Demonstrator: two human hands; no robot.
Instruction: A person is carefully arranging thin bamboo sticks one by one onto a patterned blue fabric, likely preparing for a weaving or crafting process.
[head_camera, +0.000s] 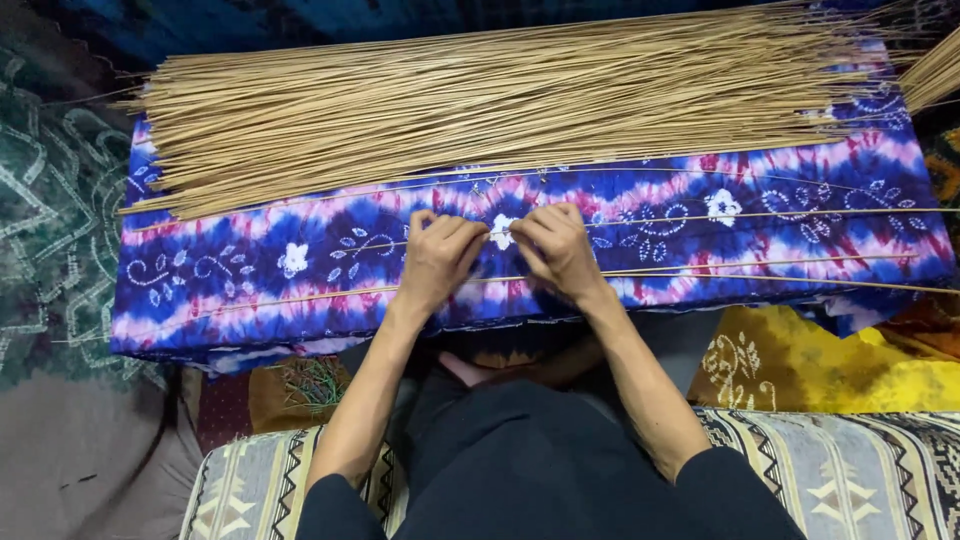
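Observation:
A low surface is covered with a blue, pink and white tie-dye cloth (250, 260) printed with white flowers. My left hand (438, 258) and my right hand (556, 250) rest close together at its middle, fingertips nearly touching, pinching a thin tan stick (700, 217) that runs across the cloth. Another thin stick (300, 297) passes under my wrists, nearer to me. A big pile of long tan sticks (500, 100) lies along the far side of the cloth.
A dark green patterned fabric (50, 200) lies to the left. Yellow cloth (800, 365) sits at the lower right. I sit on a striped patterned cushion (860, 470). More sticks (935, 70) poke in at the top right.

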